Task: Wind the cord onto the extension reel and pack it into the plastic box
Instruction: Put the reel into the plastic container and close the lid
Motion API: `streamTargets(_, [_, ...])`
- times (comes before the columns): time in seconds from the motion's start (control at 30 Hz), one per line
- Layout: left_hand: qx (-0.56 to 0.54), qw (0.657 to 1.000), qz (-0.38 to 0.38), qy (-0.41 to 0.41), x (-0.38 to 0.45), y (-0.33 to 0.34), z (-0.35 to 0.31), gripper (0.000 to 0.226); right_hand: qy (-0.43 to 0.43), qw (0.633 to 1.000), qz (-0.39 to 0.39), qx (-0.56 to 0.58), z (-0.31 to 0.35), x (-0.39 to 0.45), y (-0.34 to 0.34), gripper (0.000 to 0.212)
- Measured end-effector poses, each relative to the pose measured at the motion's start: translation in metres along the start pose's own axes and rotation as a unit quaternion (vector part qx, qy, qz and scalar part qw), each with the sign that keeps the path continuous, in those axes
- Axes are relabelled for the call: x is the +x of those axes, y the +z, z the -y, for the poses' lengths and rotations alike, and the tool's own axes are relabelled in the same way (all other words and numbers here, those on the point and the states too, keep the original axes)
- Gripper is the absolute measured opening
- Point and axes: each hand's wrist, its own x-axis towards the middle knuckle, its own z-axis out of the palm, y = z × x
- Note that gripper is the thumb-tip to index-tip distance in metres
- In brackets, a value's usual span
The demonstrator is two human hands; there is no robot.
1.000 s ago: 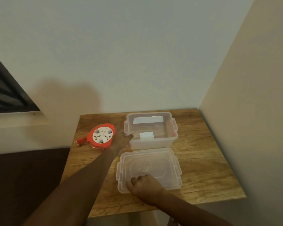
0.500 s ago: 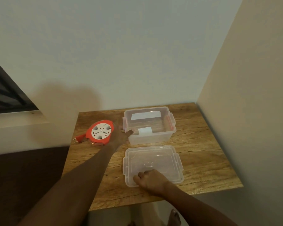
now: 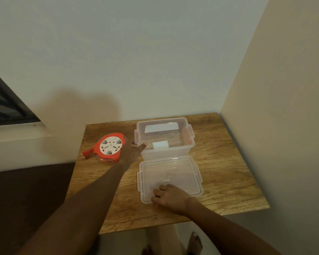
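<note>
Corner of a home room, small wood-grain worktop [image 3: 219, 162] pushed into the angle of two plain painted walls [image 3: 155, 52], dark window frame [image 3: 6, 105] over a pale sill at left, bare foot [image 3: 196, 242] on pale floor below the worktop's near edge

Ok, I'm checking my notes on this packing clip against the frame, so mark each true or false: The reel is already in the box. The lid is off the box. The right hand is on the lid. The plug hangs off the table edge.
1. The orange and white round extension reel is already in the clear plastic box. False: it lies on the wooden table, left of the box.
2. The clear plastic lid is off the box. True.
3. The right hand is on the lid. True.
4. The orange plug hangs off the table edge. False: it lies on the table beside the reel.
</note>
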Motion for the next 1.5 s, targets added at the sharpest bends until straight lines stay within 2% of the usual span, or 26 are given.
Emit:
streamTargets(0.2, [-0.007, 1.000, -0.009, 0.015, 0.000, 0.002, 0.003, 0.038, 0.020, 0.999, -0.008, 0.029, -0.001, -0.001, 0.005, 0.043])
streamTargets(0.37, [0.005, 0.999, -0.033, 0.018, 0.003, 0.004, 0.004, 0.040, 0.058, 0.995, 0.009, 0.075, 0.000, 0.001, 0.008, 0.038])
streamTargets(0.63, [0.018, 0.999, -0.043, 0.017, 0.011, 0.004, 0.007, 0.076, 0.070, 0.989, -0.018, 0.132, 0.001, -0.005, 0.013, 0.030])
streamTargets(0.73, [0.013, 0.999, -0.048, 0.021, 0.011, 0.005, 0.007, 0.067, 0.107, 0.980, -0.078, 0.150, -0.004, -0.008, 0.017, 0.037])
streamTargets(0.8, [0.013, 0.998, -0.048, 0.025, 0.010, 0.006, 0.007, 0.052, 0.204, 0.960, -0.094, 0.167, -0.016, -0.011, 0.016, 0.048])
streamTargets(0.87, [0.022, 0.998, -0.051, 0.023, 0.009, 0.006, 0.005, 0.043, 0.303, 0.937, -0.051, 0.167, -0.032, -0.017, 0.020, 0.064])
streamTargets(0.97, [0.030, 0.998, -0.060, 0.019, 0.009, 0.007, 0.004, 0.048, 0.385, 0.908, -0.002, 0.167, -0.044, -0.025, 0.033, 0.078])
streamTargets(1.2, [0.053, 0.996, -0.069, 0.027, 0.012, 0.007, 0.006, 0.040, 0.412, 0.897, 0.001, 0.162, -0.042, -0.023, 0.050, 0.081])
streamTargets(1.4, [0.065, 0.995, -0.074, 0.023, 0.013, 0.008, 0.005, 0.054, 0.414, 0.897, 0.003, 0.158, -0.037, -0.020, 0.045, 0.083])
streamTargets(1.5, [0.078, 0.993, -0.078, 0.040, 0.007, 0.005, 0.008, 0.048, 0.398, 0.904, 0.001, 0.156, -0.039, -0.018, 0.037, 0.086])
